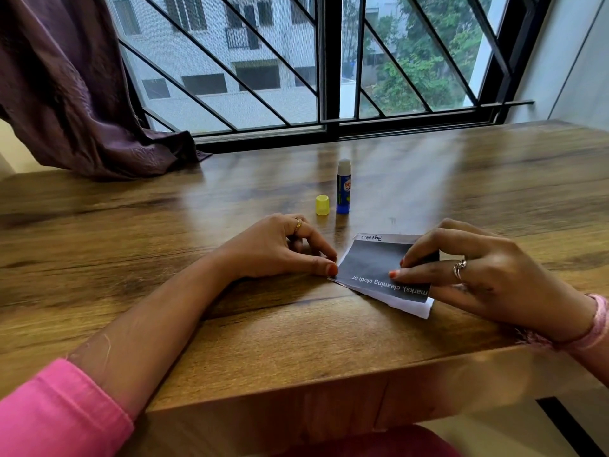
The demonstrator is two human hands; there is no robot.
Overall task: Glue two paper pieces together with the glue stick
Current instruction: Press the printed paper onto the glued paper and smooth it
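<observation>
A dark grey printed paper piece (372,263) lies on a white paper piece (408,303) on the wooden table (230,324); white shows along its top and lower right edges. My left hand (280,249) rests curled, its thumb and fingertips touching the papers' left corner. My right hand (487,275) presses thumb and fingers onto the dark piece's right side. A blue glue stick (343,188) stands upright and uncapped behind the papers. Its yellow cap (322,205) sits on the table just left of it.
A purple curtain (82,94) drapes onto the table's far left corner. A barred window (329,61) runs along the far edge. The near table edge (329,384) lies just below my forearms.
</observation>
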